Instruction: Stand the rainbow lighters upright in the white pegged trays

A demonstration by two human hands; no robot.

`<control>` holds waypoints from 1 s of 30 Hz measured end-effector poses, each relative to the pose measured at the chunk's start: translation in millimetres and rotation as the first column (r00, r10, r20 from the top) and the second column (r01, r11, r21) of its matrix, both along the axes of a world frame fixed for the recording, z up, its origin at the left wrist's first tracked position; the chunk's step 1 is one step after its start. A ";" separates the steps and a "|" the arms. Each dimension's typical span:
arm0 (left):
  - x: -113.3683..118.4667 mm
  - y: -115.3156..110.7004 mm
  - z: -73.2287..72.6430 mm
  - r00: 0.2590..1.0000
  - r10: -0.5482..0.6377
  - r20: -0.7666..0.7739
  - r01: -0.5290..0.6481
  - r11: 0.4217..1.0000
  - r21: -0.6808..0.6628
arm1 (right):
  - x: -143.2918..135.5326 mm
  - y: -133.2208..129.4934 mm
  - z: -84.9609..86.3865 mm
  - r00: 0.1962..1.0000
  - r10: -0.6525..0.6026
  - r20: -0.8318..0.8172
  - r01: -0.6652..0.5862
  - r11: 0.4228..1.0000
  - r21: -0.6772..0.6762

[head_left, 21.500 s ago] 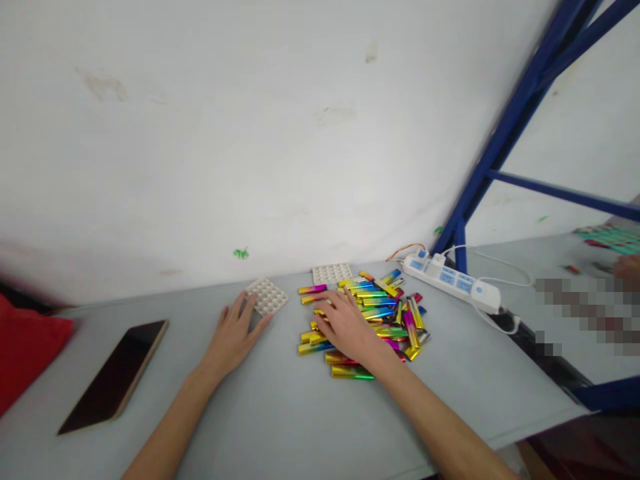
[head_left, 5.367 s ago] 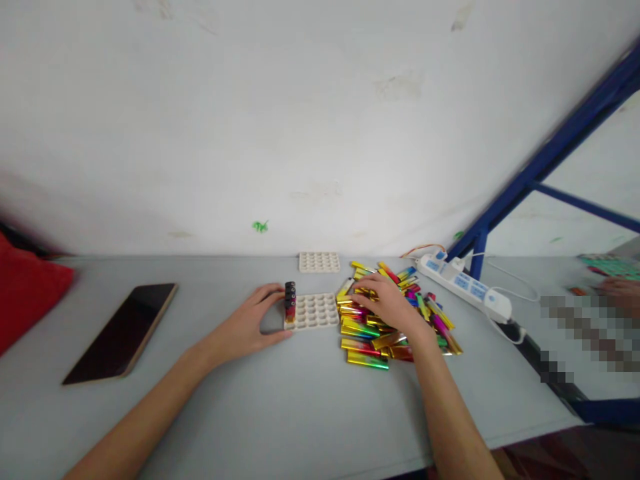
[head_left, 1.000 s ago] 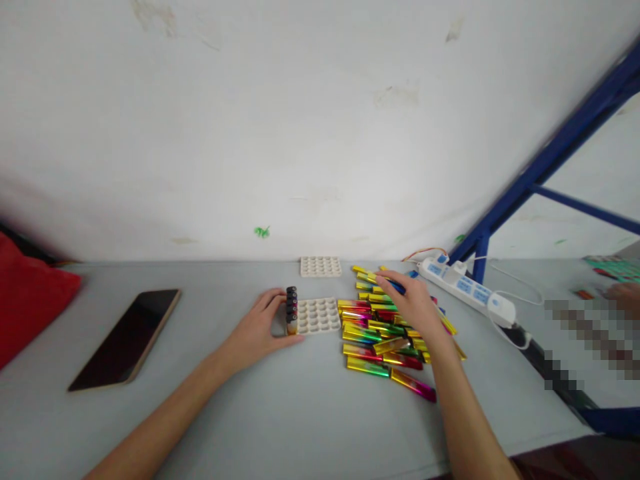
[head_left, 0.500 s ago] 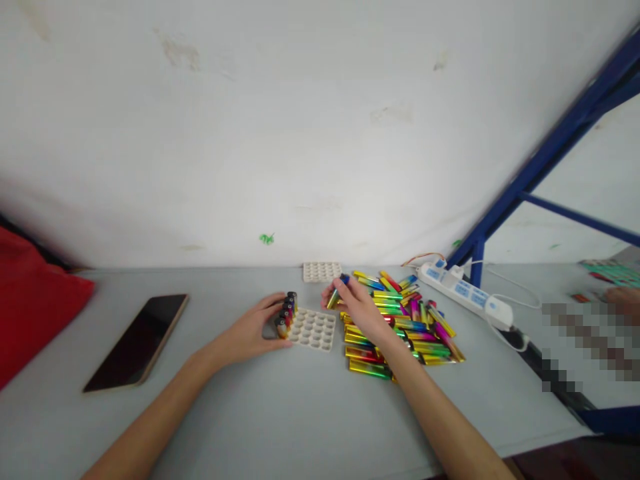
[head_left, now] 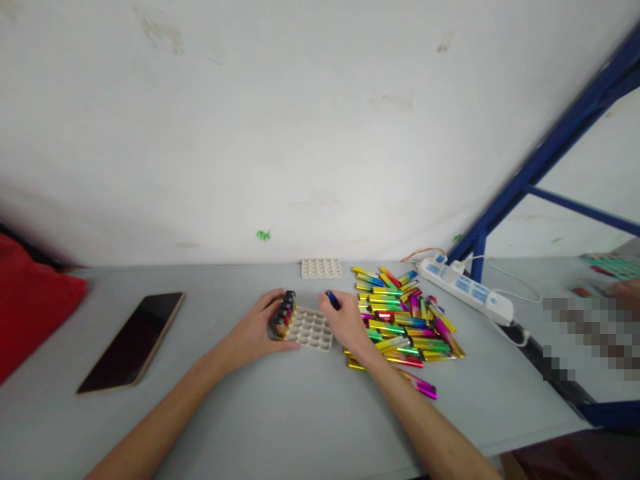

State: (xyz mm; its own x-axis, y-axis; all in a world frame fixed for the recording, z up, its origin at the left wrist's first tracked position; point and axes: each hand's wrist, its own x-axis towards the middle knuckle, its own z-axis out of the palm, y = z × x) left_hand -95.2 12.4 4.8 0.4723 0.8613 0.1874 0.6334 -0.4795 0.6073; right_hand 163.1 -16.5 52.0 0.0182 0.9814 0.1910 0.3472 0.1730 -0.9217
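Observation:
A pale tray [head_left: 314, 329] with rows of round holes lies on the grey table. Along its left edge a row of lighters [head_left: 285, 311] stands upright, dark tops up. My left hand [head_left: 250, 332] curves around that row, fingers at the far end and thumb at the near end. Just above the tray's right side, my right hand [head_left: 346, 323] is closed around a single lighter [head_left: 333, 301], its dark blue end showing and the rest hidden by the fingers. Right of the tray spreads a pile of shiny multicoloured lighters [head_left: 393, 319], partly under my right wrist.
A second holed tray [head_left: 321, 269] lies by the wall. At left are a phone-like black slab [head_left: 133, 340] and red fabric [head_left: 37, 293]. A white power strip [head_left: 465, 291] and blue metal frame [head_left: 530, 167] stand right. Another person's hand [head_left: 625, 291] shows beyond.
My right hand has turned over, so the lighter's blue end now points up and left beside the tray. Some lighters near my right wrist have shifted toward me. My left hand stays at the row.

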 end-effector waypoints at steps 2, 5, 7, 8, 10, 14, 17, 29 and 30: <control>-0.8 -0.2 0.4 1.000 -0.007 0.001 0.007 1.000 -0.010 | -0.1 -1.4 1.1 1.000 0.022 0.020 -0.023 0.999 0.034; -1.0 -1.3 0.7 1.000 -0.017 0.001 0.017 1.000 0.006 | 1.2 -1.6 1.1 0.999 0.017 0.037 -0.018 0.999 0.050; -0.7 -1.7 0.5 0.999 -0.033 0.004 0.033 0.999 0.027 | 2.4 -1.5 0.5 0.998 0.031 0.053 -0.034 0.998 0.053; -0.5 -1.5 0.2 0.999 -0.043 0.009 0.043 0.999 0.034 | 3.1 -1.4 0.2 0.996 0.057 0.065 -0.061 0.997 0.057; 0.0 -0.7 -0.7 0.998 -0.061 0.020 0.060 0.998 0.031 | 4.3 -1.4 -0.5 0.986 0.132 0.100 -0.140 0.987 0.076; 0.7 1.4 -2.3 0.998 -0.063 0.023 0.063 0.998 0.000 | 5.9 -0.8 -3.1 0.937 0.152 0.315 -0.215 0.960 0.179; 0.6 1.7 -2.5 0.998 -0.054 0.018 0.054 0.999 -0.009 | 5.5 0.9 -7.3 0.866 0.125 0.484 -0.223 0.963 0.150; 2.1 1.8 1.5 0.997 -0.068 0.021 0.068 0.998 0.011 | -13.2 4.7 -2.8 0.656 0.137 0.742 -0.261 0.964 0.052; 2.1 1.8 1.8 0.998 -0.066 0.022 0.066 0.998 0.013 | -13.5 3.9 -0.3 0.652 0.139 0.745 -0.260 0.964 0.047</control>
State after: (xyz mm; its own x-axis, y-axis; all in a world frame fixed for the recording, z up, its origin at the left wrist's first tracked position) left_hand -93.1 14.2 6.6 0.5235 0.8260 0.2091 0.5868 -0.5275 0.6144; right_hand 149.6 -12.5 51.6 -0.3792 0.9062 0.1872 0.8377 0.4222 -0.3465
